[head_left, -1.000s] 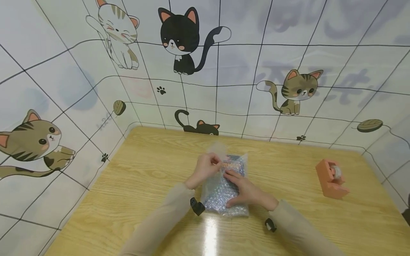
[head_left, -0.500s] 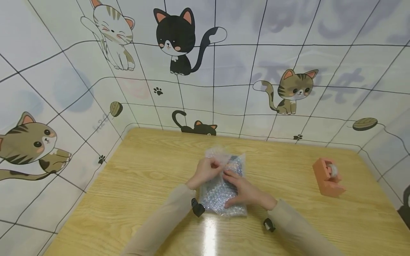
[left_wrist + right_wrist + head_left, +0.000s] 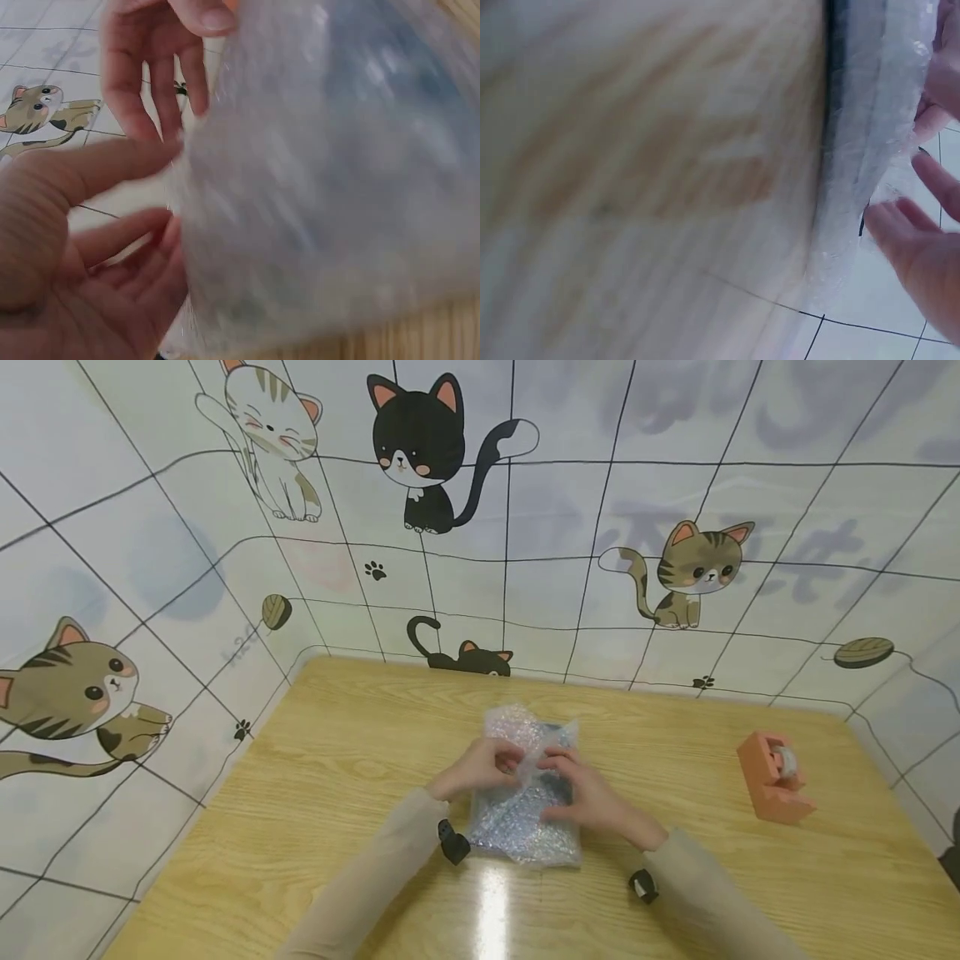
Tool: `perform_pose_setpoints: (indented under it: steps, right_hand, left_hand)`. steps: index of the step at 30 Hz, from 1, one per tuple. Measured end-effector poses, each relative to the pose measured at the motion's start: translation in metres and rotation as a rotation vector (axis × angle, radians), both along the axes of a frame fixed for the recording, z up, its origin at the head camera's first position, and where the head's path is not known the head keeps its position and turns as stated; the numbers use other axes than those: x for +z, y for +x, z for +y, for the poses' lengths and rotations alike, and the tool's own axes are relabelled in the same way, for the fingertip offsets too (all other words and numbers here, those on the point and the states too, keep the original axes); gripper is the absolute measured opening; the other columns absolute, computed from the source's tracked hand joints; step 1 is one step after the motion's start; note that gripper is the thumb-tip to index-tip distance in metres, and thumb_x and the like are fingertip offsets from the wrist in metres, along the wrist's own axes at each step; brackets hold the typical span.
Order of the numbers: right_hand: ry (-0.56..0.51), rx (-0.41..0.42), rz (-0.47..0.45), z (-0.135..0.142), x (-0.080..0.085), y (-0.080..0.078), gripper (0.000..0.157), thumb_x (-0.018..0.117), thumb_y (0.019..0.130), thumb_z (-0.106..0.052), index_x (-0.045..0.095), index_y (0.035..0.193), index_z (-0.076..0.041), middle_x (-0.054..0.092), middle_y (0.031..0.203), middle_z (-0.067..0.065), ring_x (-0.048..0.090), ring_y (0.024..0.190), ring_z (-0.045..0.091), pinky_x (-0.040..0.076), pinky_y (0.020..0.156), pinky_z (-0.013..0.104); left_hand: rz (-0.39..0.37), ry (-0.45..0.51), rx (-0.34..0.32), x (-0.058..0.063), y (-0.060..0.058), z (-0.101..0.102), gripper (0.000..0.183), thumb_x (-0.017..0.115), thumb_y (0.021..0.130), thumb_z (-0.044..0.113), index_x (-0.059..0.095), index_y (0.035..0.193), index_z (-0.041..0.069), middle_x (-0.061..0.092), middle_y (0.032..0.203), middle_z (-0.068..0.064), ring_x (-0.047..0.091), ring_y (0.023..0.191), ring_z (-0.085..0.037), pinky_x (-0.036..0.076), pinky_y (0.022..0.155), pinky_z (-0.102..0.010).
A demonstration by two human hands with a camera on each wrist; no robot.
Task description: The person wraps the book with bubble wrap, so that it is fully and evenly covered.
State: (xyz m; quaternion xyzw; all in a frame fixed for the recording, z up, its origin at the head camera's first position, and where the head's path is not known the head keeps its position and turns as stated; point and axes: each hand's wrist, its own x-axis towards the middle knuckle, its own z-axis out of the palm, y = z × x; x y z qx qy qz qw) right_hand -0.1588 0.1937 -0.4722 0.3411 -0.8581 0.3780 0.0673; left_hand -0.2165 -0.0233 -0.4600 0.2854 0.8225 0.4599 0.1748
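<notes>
A flat parcel of clear bubble wrap (image 3: 517,827) lies on the table, something dark blue showing through at its upper right. My left hand (image 3: 480,767) pinches the edge of a loose flap at the parcel's upper middle. Close by, my right hand (image 3: 588,793) lies over the parcel's right side, fingers spread and loosely bent, fingertips right at the flap. In the left wrist view the blurred bubble wrap (image 3: 322,195) fills the right side, its edge at my left thumb and fingers. The right wrist view shows the bubble wrap (image 3: 862,112) edge-on beside my right hand (image 3: 922,262).
An orange tape dispenser (image 3: 776,781) with a roll of clear tape stands on the right of the wooden table (image 3: 360,735). A cloth printed with cats and grid lines (image 3: 555,527) rises behind the table and at both sides.
My right hand has lifted from pressing the parcel and shifted slightly right and up. My left hand has moved a little down, and the flap between them has shifted; more bubble wrap shows at the top.
</notes>
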Motion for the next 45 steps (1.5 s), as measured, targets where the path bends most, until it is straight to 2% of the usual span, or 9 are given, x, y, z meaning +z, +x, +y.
perform_pose_setpoints:
  steps: [2,5,8,11,17,22,28,40,45]
  right_hand:
    - [-0.006,-0.059,0.017,0.002,0.001,0.001,0.064,0.085,0.062,-0.01,0.055,0.116,0.005,0.046,0.126,0.028,0.048,0.114,0.043,0.045,0.09,0.056]
    - [0.013,-0.12,-0.021,0.004,0.004,0.002,0.07,0.086,0.063,-0.01,0.052,0.122,0.004,0.04,0.134,0.03,0.043,0.118,0.046,0.043,0.091,0.058]
    - [0.069,-0.114,-0.073,0.007,0.006,0.001,0.077,0.086,0.064,-0.016,0.049,0.128,0.005,0.033,0.14,0.032,0.033,0.126,0.05,0.034,0.097,0.064]
    - [0.118,-0.076,-0.112,0.01,0.006,0.001,0.081,0.085,0.064,-0.022,0.048,0.13,0.007,0.034,0.14,0.032,0.029,0.128,0.052,0.028,0.1,0.065]
    - [0.182,-0.056,-0.171,0.013,0.005,-0.001,0.08,0.082,0.068,-0.031,0.049,0.13,0.007,0.036,0.141,0.029,0.03,0.129,0.049,0.028,0.103,0.061]
    - [0.174,-0.052,-0.19,0.014,0.003,-0.003,0.08,0.083,0.068,-0.031,0.049,0.13,0.007,0.037,0.141,0.028,0.03,0.13,0.048,0.028,0.103,0.06]
    - [0.185,-0.055,-0.196,0.013,0.003,-0.003,0.081,0.083,0.068,-0.032,0.049,0.13,0.006,0.037,0.141,0.027,0.031,0.13,0.047,0.028,0.104,0.059]
    - [0.168,-0.033,-0.18,0.014,0.007,0.0,0.08,0.082,0.069,-0.03,0.047,0.13,0.008,0.036,0.14,0.031,0.031,0.129,0.048,0.029,0.103,0.06]
    - [0.124,-0.056,-0.126,0.022,0.012,0.004,0.078,0.081,0.069,-0.025,0.046,0.13,0.009,0.036,0.137,0.036,0.035,0.124,0.052,0.032,0.098,0.064]
  left_hand:
    - [0.015,-0.035,-0.076,0.0,0.0,-0.002,0.053,0.075,0.07,-0.003,0.057,0.12,-0.008,0.06,0.112,-0.015,0.06,0.099,-0.024,0.049,0.086,-0.022]
    - [0.061,-0.103,-0.164,0.001,0.0,-0.004,0.063,0.076,0.069,-0.001,0.052,0.127,-0.008,0.051,0.125,-0.015,0.054,0.112,-0.027,0.044,0.096,-0.025]
    - [0.124,-0.166,-0.212,0.003,0.001,-0.005,0.066,0.076,0.069,0.003,0.05,0.129,-0.008,0.046,0.131,-0.015,0.049,0.117,-0.028,0.041,0.1,-0.029]
    - [0.187,-0.208,-0.236,0.003,0.001,-0.006,0.067,0.077,0.07,0.007,0.05,0.13,-0.006,0.048,0.13,-0.014,0.047,0.117,-0.027,0.039,0.101,-0.032]
    - [0.282,-0.306,-0.239,0.003,0.004,-0.007,0.077,0.083,0.066,0.022,0.05,0.133,0.002,0.049,0.132,-0.009,0.042,0.122,-0.024,0.033,0.106,-0.035]
    - [0.383,-0.379,-0.233,0.003,0.007,-0.006,0.083,0.085,0.063,0.035,0.051,0.133,0.006,0.044,0.138,-0.009,0.035,0.128,-0.027,0.027,0.11,-0.041]
    - [0.374,-0.411,-0.225,0.003,0.01,-0.006,0.092,0.086,0.06,0.041,0.047,0.136,0.007,0.03,0.15,-0.013,0.024,0.136,-0.033,0.02,0.112,-0.048]
    - [0.382,-0.426,-0.231,0.005,0.014,-0.005,0.096,0.086,0.059,0.044,0.045,0.137,0.007,0.03,0.15,-0.012,0.025,0.136,-0.033,0.022,0.111,-0.047]
    - [0.381,-0.438,-0.223,0.007,0.015,-0.005,0.097,0.086,0.058,0.044,0.045,0.137,0.007,0.029,0.15,-0.011,0.024,0.136,-0.033,0.021,0.112,-0.047]
